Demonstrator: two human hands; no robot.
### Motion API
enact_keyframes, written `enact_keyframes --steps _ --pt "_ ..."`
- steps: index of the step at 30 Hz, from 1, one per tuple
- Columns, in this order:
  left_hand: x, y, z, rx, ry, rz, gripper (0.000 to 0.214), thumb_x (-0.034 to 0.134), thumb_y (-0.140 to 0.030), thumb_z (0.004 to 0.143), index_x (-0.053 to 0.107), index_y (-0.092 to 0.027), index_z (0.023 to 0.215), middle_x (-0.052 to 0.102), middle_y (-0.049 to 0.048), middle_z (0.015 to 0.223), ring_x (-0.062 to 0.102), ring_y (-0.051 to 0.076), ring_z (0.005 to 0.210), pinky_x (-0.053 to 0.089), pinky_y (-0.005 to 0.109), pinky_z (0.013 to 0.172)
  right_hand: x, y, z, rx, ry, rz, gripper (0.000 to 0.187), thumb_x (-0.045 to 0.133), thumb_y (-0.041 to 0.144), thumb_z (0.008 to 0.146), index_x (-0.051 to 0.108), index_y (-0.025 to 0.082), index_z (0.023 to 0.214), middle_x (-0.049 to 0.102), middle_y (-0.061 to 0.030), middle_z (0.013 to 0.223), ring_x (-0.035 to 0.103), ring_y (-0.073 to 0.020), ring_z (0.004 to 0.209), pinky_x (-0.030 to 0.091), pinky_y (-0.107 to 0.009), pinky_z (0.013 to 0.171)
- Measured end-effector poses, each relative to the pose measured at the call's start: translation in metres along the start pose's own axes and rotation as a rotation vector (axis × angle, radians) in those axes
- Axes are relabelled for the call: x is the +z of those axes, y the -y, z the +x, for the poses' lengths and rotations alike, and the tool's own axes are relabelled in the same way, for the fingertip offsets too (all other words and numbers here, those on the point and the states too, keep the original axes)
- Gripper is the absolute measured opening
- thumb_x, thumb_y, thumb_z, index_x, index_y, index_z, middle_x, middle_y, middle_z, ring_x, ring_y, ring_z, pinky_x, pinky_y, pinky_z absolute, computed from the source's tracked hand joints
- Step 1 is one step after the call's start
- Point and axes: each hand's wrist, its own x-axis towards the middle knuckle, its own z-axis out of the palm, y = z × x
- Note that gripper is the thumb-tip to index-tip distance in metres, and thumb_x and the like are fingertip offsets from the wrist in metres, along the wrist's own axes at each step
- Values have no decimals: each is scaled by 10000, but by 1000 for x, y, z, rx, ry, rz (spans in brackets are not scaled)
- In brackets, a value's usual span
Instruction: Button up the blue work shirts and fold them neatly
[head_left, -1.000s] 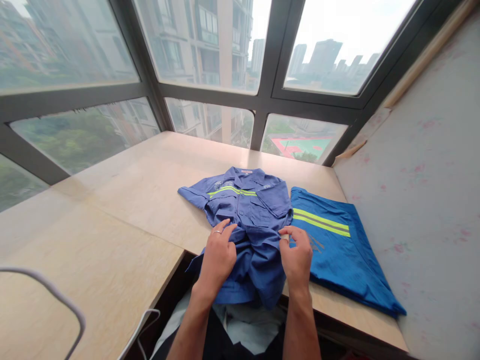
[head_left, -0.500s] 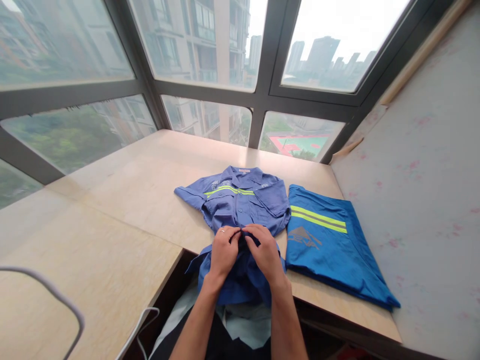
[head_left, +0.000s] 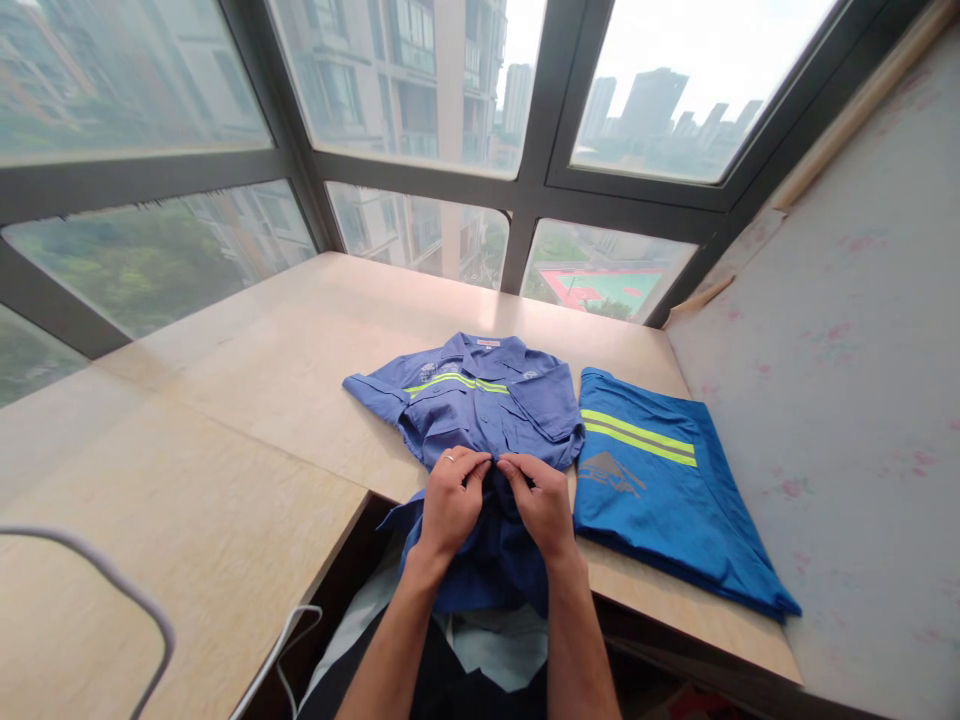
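A blue-violet work shirt (head_left: 480, 405) with yellow-green reflective stripes lies front up, its collar toward the windows. Its lower part hangs over the table's front edge toward my lap. My left hand (head_left: 452, 500), with a ring on one finger, pinches the front of the shirt near its middle line. Close beside it, my right hand (head_left: 538, 500) pinches the same front with thumb and fingertips. The fingertips of both hands almost meet; any button between them is hidden. Right of the shirt lies a folded brighter blue garment (head_left: 660, 500) with a striped band and a grey print.
The pale tabletop (head_left: 225, 400) has a cut-out at its front where I sit. A grey cable (head_left: 112, 580) curves at the lower left, and a white cable (head_left: 277, 650) hangs by the edge. Windows (head_left: 420, 230) stand behind; a flowered wall (head_left: 847, 420) rises on the right.
My right hand has shifted slightly right and its fingers have curled in more. My left hand has moved a little right, still pinching the shirt front. The view has tilted slightly.
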Motion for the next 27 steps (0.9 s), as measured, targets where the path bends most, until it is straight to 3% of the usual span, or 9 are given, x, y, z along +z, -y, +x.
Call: enact_keyframes --steps 10,18,20,25,27 --pt "-3 -2 3 -39 -37 -110 192 530 -173 902 717 -193 863 679 44 840 599 179 826 473 309 778 0 8 0 21 -5 18 225 494 294 953 675 191 870 692 -42 818 632 -181 778 480 -276 735" --pt "-3 -12 1 -79 -42 -266 197 536 -210 895 729 -199 856 682 39 845 619 172 835 477 294 795 5 3 1 180 -119 48 312 492 402 931 700 171 900 712 -68 859 631 -195 782 492 -290 722" --pt "-3 -6 3 -151 -116 -295 166 574 -253 870 727 -192 855 692 43 863 626 181 849 478 303 815 2 1 1 238 -184 75 323 524 435 908 707 169 886 707 -58 825 619 -191 759 492 -291 719" --pt "-14 29 7 -511 -459 -463 273 643 -374 776 722 -152 915 708 52 878 637 199 865 486 335 852 -10 -10 4 421 -568 235 349 630 488 809 709 150 848 689 -41 815 597 -189 803 471 -306 785" --pt "-21 39 8 -578 -517 -463 298 620 -372 776 716 -143 942 702 54 885 637 200 875 489 348 869 -13 -13 6 468 -640 337 342 672 481 754 704 148 823 673 -28 797 579 -179 791 463 -297 771"
